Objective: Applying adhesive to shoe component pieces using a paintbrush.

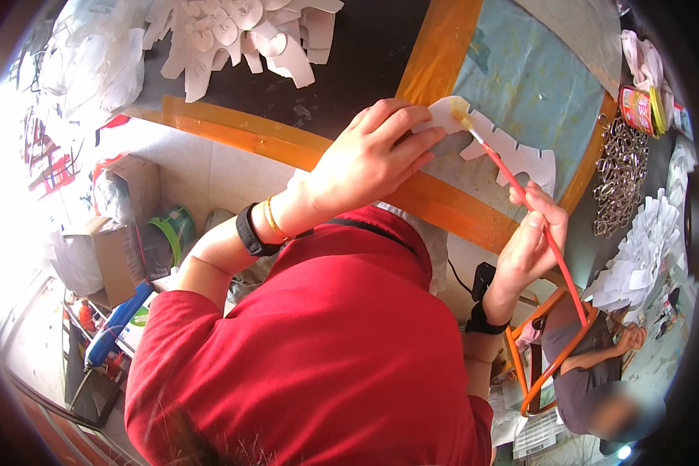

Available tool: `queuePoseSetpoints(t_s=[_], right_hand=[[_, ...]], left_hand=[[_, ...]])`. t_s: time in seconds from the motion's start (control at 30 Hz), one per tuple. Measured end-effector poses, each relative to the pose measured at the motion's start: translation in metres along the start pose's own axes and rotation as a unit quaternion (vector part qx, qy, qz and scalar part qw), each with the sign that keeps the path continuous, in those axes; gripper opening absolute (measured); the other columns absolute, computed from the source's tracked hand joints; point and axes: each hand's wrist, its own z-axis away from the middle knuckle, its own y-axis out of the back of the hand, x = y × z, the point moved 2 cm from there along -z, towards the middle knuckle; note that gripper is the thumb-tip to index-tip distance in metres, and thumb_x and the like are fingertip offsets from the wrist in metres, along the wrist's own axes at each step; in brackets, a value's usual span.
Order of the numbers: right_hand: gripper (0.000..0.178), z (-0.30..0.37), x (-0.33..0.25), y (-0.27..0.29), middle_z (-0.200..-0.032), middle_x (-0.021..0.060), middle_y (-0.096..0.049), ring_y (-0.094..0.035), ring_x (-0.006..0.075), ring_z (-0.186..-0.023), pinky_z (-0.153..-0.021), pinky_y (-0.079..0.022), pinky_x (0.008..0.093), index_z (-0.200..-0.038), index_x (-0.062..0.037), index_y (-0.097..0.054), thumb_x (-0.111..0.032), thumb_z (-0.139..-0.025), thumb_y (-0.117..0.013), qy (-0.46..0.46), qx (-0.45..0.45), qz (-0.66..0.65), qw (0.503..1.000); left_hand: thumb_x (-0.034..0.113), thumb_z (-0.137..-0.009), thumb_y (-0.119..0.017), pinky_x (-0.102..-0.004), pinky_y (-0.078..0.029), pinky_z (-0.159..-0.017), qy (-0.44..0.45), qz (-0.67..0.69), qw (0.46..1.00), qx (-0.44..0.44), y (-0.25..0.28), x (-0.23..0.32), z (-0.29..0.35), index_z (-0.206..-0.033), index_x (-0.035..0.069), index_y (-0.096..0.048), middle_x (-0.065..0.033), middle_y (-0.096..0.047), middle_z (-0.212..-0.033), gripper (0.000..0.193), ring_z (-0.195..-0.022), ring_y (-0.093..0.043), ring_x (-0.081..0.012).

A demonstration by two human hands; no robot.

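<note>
My left hand has its fingers closed on the rounded end of a white cut-out piece, over the table's edge. A yellowish wet smear shows on that piece. In my right hand is a slim red-handled brush, gripped between thumb and fingers, its bristles touching the smeared spot. Beside and below the brush tip lies another white piece with a notched edge, on a blue-green sheet. Part of the held piece is hidden behind my left fingers.
A heap of white cut-outs lies on the dark tabletop at the far left. Orange tape lines the table edge. To the right are metal rings or hooks, a can and more white pieces. Another person's hand works at lower right.
</note>
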Motion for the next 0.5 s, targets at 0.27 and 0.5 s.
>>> queuePoseSetpoints(t_s=[0.27,0.5], right_hand=[[0.014,-0.0018,0.0073,-0.0053,-0.085,0.0164,-0.063,-0.062,0.0223,-0.077,-0.091,-0.044,0.0421,-0.097,0.0017,-0.054,-0.006,-0.089,-0.046,-0.022,0.010,-0.012,1.000],[0.014,-0.0031,0.0044,-0.0059,-0.084,0.0161,-0.063,-0.061,0.0216,-0.077,-0.091,-0.043,0.0435,-0.094,0.0020,-0.054,-0.009,-0.088,-0.046,-0.035,0.017,-0.017,0.999]], left_hand=[[0.006,-0.071,-0.069,-0.0350,-0.048,-0.081,0.002,0.001,1.000,0.001,0.0004,-0.0005,0.0001,-0.104,0.006,-0.062,-0.0095,-0.055,-0.102,0.035,-0.094,-0.053,-0.0270],[0.006,-0.070,-0.070,-0.0350,-0.048,-0.081,-0.001,0.003,1.000,0.001,-0.0005,-0.0003,0.0000,-0.104,0.007,-0.062,-0.0095,-0.055,-0.102,0.035,-0.093,-0.053,-0.0272]])
